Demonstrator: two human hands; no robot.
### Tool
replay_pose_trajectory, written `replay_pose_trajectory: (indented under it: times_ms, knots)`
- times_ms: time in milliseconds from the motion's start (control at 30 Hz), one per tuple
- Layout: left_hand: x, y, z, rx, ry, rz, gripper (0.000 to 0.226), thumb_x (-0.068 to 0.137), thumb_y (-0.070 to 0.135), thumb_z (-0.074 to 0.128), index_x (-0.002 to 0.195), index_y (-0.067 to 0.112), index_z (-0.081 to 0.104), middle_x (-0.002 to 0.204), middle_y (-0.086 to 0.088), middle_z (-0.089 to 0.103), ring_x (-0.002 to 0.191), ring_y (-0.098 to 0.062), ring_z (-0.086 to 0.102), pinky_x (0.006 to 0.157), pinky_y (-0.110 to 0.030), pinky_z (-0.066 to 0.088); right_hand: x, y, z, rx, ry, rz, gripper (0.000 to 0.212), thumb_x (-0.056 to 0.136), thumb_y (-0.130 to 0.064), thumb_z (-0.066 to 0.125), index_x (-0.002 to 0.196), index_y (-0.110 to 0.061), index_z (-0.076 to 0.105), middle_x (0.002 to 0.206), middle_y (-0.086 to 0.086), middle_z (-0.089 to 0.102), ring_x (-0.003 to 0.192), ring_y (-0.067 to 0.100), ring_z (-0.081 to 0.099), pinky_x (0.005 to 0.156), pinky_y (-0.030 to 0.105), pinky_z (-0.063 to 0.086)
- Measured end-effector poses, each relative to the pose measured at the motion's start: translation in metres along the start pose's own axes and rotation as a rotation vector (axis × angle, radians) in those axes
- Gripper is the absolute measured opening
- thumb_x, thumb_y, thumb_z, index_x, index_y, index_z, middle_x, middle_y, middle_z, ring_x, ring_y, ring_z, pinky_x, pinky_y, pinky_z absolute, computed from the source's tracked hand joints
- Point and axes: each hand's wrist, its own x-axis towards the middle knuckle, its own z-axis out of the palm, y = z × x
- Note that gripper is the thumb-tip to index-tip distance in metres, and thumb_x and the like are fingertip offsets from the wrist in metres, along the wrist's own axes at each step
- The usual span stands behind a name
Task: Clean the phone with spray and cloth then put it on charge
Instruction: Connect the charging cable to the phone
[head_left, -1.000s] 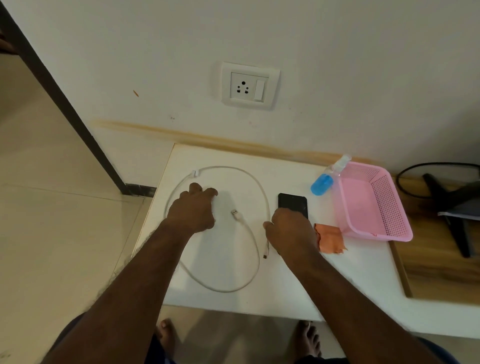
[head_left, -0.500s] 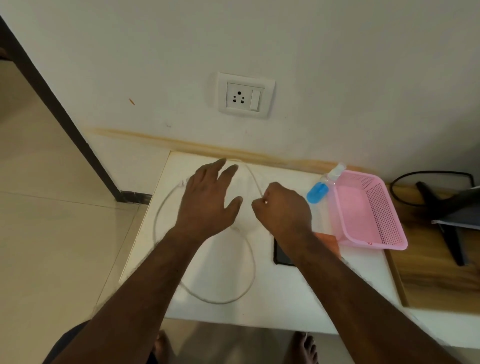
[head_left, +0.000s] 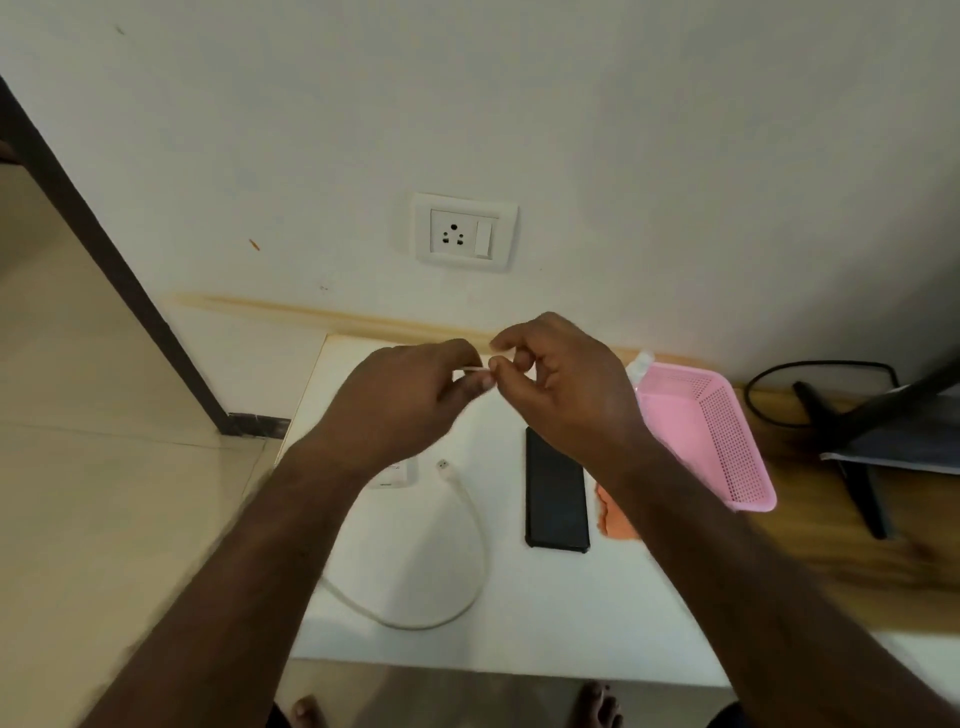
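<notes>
Left hand (head_left: 400, 400) and right hand (head_left: 566, 384) both pinch one end of the thin white charging cable (head_left: 467, 525) above the white table (head_left: 519, 639), probably orienting its plug. The flat black phone (head_left: 556, 499) lies below, beside the crumpled orange cloth (head_left: 613, 519).

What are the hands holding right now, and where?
Both hands, left and right, pinch the white cable near one end, raised above the table.
</notes>
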Motion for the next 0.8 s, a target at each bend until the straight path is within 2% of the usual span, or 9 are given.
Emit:
replay_pose_trajectory:
  times_ms: [67, 133, 200, 267, 367, 500, 633, 700, 800]
  knots:
    - [0.0, -0.004, -0.014, -0.048, 0.021, -0.068, 0.031, 0.096, 0.061, 0.04, 0.097, 0.037, 0.06, 0.058, 0.01, 0.056, 0.06, -0.006, 0.055, 0.054, -0.028, 0.038, -0.014, 0.006, -0.008, 0.149, 0.123, 0.154, 0.024, 0.089, -0.049, 0.058, 0.106, -0.033, 0.062, 0.085, -0.018, 0.059, 0.071, 0.001, 0.057, 0.058, 0.011, 0.043]
    - [-0.002, -0.009, -0.027, -0.214, 0.014, -0.107, 0.024, 0.099, 0.054, 0.043, 0.103, 0.041, 0.063, 0.065, 0.01, 0.063, 0.059, -0.005, 0.057, 0.053, -0.026, 0.045, -0.039, 0.023, -0.008, 0.097, 0.149, 0.336, 0.021, 0.091, -0.052, 0.054, 0.097, -0.033, 0.06, 0.082, -0.017, 0.064, 0.071, 0.0, 0.06, 0.061, 0.016, 0.048]
    - [-0.004, -0.013, -0.035, -0.396, -0.06, -0.13, 0.02, 0.103, 0.039, 0.047, 0.108, 0.045, 0.065, 0.067, 0.009, 0.065, 0.054, -0.003, 0.054, 0.053, -0.018, 0.046, -0.068, 0.045, -0.001, -0.104, -0.056, 0.556, 0.023, 0.092, -0.052, 0.051, 0.094, -0.031, 0.059, 0.081, -0.012, 0.067, 0.068, 0.002, 0.06, 0.063, 0.022, 0.051]
    - [-0.004, -0.016, -0.036, -0.462, -0.099, -0.178, 0.025, 0.104, 0.028, 0.048, 0.098, 0.042, 0.067, 0.072, 0.012, 0.068, 0.055, -0.005, 0.055, 0.058, -0.023, 0.048, -0.092, 0.062, 0.013, -0.287, -0.328, 0.718, 0.033, 0.092, -0.052, 0.053, 0.107, -0.024, 0.058, 0.094, -0.006, 0.068, 0.079, 0.009, 0.061, 0.071, 0.025, 0.051]
    - [-0.004, -0.011, -0.026, -0.511, -0.086, -0.285, 0.024, 0.098, 0.028, 0.047, 0.081, 0.031, 0.064, 0.064, 0.014, 0.061, 0.059, -0.012, 0.05, 0.061, -0.031, 0.043, -0.111, 0.073, 0.036, -0.482, -0.492, 0.745, 0.045, 0.089, -0.057, 0.055, 0.111, -0.017, 0.056, 0.093, -0.001, 0.063, 0.086, 0.016, 0.059, 0.075, 0.027, 0.049]
    - [-0.005, -0.005, -0.012, -0.416, -0.042, -0.204, 0.04, 0.096, 0.056, 0.052, 0.073, 0.023, 0.049, 0.055, 0.014, 0.04, 0.05, -0.004, 0.034, 0.053, -0.029, 0.033, -0.106, 0.069, 0.054, -0.615, -0.567, 0.755, 0.055, 0.081, -0.069, 0.055, 0.102, -0.018, 0.052, 0.068, -0.005, 0.039, 0.067, 0.014, 0.044, 0.047, 0.025, 0.026]
    - [-0.002, -0.003, -0.006, -0.566, -0.081, -0.171, 0.023, 0.1, 0.046, 0.05, 0.097, 0.038, 0.071, 0.055, 0.016, 0.042, 0.051, -0.005, 0.037, 0.051, -0.016, 0.035, -0.099, 0.069, 0.062, -0.619, -0.561, 0.82, 0.075, 0.065, -0.084, 0.056, 0.102, -0.019, 0.05, 0.071, -0.004, 0.036, 0.052, 0.011, 0.028, 0.041, 0.027, 0.013]
    - [-0.002, -0.004, -0.004, -0.667, -0.11, -0.175, 0.024, 0.103, 0.036, 0.049, 0.115, 0.039, 0.07, 0.056, 0.01, 0.041, 0.051, -0.009, 0.038, 0.049, -0.012, 0.034, -0.095, 0.072, 0.063, -0.617, -0.576, 0.864, 0.089, 0.058, -0.087, 0.058, 0.112, -0.017, 0.05, 0.08, -0.002, 0.04, 0.057, 0.013, 0.033, 0.041, 0.026, 0.014]
    - [-0.001, -0.002, 0.0, -0.703, -0.1, -0.206, 0.022, 0.103, 0.023, 0.053, 0.105, 0.029, 0.073, 0.063, 0.01, 0.058, 0.052, -0.005, 0.046, 0.051, -0.016, 0.038, -0.092, 0.081, 0.064, -0.504, -0.553, 0.932, 0.101, 0.053, -0.085, 0.065, 0.122, -0.016, 0.043, 0.102, 0.001, 0.055, 0.084, 0.018, 0.053, 0.05, 0.026, 0.029]
